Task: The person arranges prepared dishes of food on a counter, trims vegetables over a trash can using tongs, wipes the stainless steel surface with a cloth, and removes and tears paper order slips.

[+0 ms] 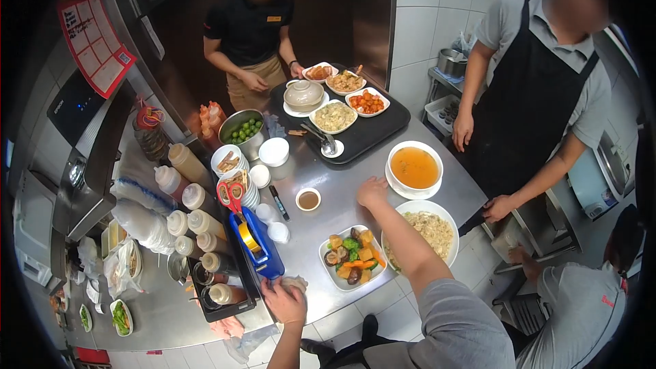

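Observation:
My left hand [283,303] lies at the counter's front edge with its fingers apart, beside a crumpled cloth [295,283] and just below a blue tape dispenser [268,265]. Stretched over the steel counter [321,222], my right hand [372,192] has its fingers apart and no object visible in it. Close to its right is a white bowl of orange soup [415,167] on a saucer. A plate of mixed vegetables [352,257] sits below that hand, and my right forearm passes over the left rim of a large rice plate [427,232]. A small sauce cup [308,199] is to its left.
Across the counter, a person [249,34] touches a dish on a black tray [376,135]. Another person in an apron [526,96] stands at the right; a third [581,307] is lower right. Sauce bottles [203,222], red scissors [232,193] and a lime bowl [244,134] are at the left.

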`<state>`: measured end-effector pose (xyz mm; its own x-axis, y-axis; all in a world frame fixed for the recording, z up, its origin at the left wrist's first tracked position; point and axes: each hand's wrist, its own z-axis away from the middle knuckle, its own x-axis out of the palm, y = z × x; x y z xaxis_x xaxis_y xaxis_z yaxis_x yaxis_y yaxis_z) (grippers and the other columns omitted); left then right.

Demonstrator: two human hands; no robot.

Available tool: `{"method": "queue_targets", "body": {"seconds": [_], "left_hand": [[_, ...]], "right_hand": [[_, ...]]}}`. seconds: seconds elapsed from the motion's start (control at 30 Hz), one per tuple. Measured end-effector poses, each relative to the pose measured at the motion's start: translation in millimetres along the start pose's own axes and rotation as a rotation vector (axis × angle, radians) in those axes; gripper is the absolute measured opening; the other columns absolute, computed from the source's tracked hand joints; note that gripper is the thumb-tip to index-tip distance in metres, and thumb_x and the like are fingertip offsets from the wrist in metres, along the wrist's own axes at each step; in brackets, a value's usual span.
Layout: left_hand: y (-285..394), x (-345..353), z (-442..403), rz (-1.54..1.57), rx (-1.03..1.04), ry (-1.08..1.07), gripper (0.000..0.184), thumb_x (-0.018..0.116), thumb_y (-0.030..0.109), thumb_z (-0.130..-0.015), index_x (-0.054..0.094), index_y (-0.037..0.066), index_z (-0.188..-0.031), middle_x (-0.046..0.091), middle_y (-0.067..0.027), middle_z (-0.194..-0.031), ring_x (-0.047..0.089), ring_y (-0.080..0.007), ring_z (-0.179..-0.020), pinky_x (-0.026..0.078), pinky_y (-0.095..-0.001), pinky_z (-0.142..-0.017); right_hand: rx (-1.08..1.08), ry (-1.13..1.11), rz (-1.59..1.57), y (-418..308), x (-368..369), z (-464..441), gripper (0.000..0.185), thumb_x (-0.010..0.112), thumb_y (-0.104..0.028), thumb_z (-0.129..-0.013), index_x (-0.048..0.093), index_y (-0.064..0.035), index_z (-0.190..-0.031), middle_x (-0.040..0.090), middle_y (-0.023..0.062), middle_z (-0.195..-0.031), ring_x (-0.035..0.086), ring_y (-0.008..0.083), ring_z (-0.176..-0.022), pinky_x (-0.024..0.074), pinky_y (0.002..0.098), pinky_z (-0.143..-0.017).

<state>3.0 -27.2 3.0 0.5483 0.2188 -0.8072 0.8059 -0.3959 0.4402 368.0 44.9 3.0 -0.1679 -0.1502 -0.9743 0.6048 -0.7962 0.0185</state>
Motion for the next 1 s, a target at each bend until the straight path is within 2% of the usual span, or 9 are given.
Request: {"method": "queue_targets", "body": {"seconds": [0.03, 0.13, 0.23, 0.37, 0.4, 0.47, 0.57, 0.67, 1.0], "left_hand": [[-1, 0, 1, -0.002, 0.002, 0.004, 0.037, 0.056, 0.016, -0.074, 0.052, 0.002, -0.107, 0.037, -0.0258, -0.128, 0.043, -0.0429, -0.112, 0.037, -0.0460, -0.092], [0, -1, 1, -0.011, 0.005, 0.006, 0.036, 0.055, 0.015, -0.074, 0.052, 0.003, -0.108, 0.037, -0.0254, -0.128, 0.043, -0.0423, -0.111, 0.037, -0.0458, -0.092], [2, -4, 0, -0.017, 0.010, 0.004, 0.037, 0.055, 0.011, -0.073, 0.051, 0.002, -0.108, 0.037, -0.0248, -0.128, 0.044, -0.0409, -0.111, 0.036, -0.0457, -0.093], [1, -5, 2, -0.008, 0.030, 0.010, 0.036, 0.054, 0.011, -0.074, 0.051, 0.001, -0.108, 0.037, -0.0251, -0.128, 0.044, -0.0412, -0.111, 0.036, -0.0457, -0.094], [1, -4, 2, -0.009, 0.036, 0.016, 0.035, 0.054, 0.011, -0.074, 0.052, 0.001, -0.108, 0.037, -0.0252, -0.128, 0.044, -0.0412, -0.111, 0.036, -0.0456, -0.094], [2, -4, 2, -0.007, 0.038, 0.019, 0.034, 0.053, 0.011, -0.075, 0.052, 0.001, -0.108, 0.036, -0.0253, -0.127, 0.044, -0.0412, -0.111, 0.036, -0.0455, -0.094], [3, -4, 1, -0.011, 0.019, 0.011, 0.033, 0.053, 0.011, -0.075, 0.052, 0.000, -0.107, 0.037, -0.0251, -0.127, 0.044, -0.0407, -0.111, 0.036, -0.0451, -0.094], [6, -5, 2, -0.017, 0.000, 0.004, 0.033, 0.054, 0.010, -0.075, 0.053, 0.000, -0.106, 0.037, -0.0247, -0.127, 0.045, -0.0402, -0.111, 0.036, -0.0450, -0.094], [1, -4, 5, 0.066, 0.022, -0.006, 0.034, 0.057, 0.010, -0.073, 0.052, 0.000, -0.106, 0.037, -0.0243, -0.125, 0.043, -0.0401, -0.112, 0.035, -0.0453, -0.095]], "right_hand": [[0.008, 0.002, 0.066, 4, 2, 1, 0.055, 0.047, -0.028, -0.088, 0.040, 0.0084, -0.129, 0.045, 0.0238, -0.132, 0.041, 0.0379, -0.124, 0.0273, 0.0445, -0.105], [-0.431, -0.099, -0.577, 14, -13, 13, 0.045, 0.057, -0.021, -0.084, 0.050, 0.0036, -0.121, 0.062, 0.0177, -0.110, 0.059, 0.0288, -0.105, 0.0443, 0.0389, -0.090], [-0.704, -0.032, -0.996, 42, -59, 77, 0.037, 0.061, -0.014, -0.082, 0.056, -0.0017, -0.117, 0.067, 0.0142, -0.095, 0.065, 0.0229, -0.086, 0.0504, 0.0332, -0.076], [-0.303, 0.491, -0.976, 142, -57, 73, 0.027, 0.061, -0.014, -0.082, 0.061, -0.0026, -0.107, 0.067, 0.0115, -0.089, 0.065, 0.0234, -0.082, 0.0508, 0.0327, -0.072], [-0.054, 0.640, -0.897, 168, -52, 62, 0.018, 0.058, -0.011, -0.083, 0.063, -0.0014, -0.097, 0.067, 0.0099, -0.084, 0.066, 0.0246, -0.078, 0.0512, 0.0341, -0.070], [0.218, 0.592, -0.718, 213, -46, 53, 0.019, 0.058, -0.008, -0.079, 0.062, 0.0022, -0.095, 0.065, 0.0222, -0.089, 0.065, 0.0340, -0.083, 0.0508, 0.0397, -0.073], [0.380, 0.103, -0.829, 254, 1, 11, 0.016, 0.055, -0.002, -0.080, 0.061, 0.0041, -0.093, 0.065, 0.0240, -0.087, 0.067, 0.0320, -0.077, 0.0534, 0.0393, -0.068], [0.271, -0.204, -1.659, 252, 22, -3, 0.018, 0.051, 0.003, -0.082, 0.056, 0.0061, -0.099, 0.065, 0.0226, -0.088, 0.067, 0.0308, -0.075, 0.0567, 0.0373, -0.063], [0.321, -0.198, -1.874, 240, 27, -19, 0.030, 0.044, 0.009, -0.085, 0.040, 0.0043, -0.115, 0.060, 0.0248, -0.095, 0.066, 0.0368, -0.076, 0.0597, 0.0402, -0.062]]}}
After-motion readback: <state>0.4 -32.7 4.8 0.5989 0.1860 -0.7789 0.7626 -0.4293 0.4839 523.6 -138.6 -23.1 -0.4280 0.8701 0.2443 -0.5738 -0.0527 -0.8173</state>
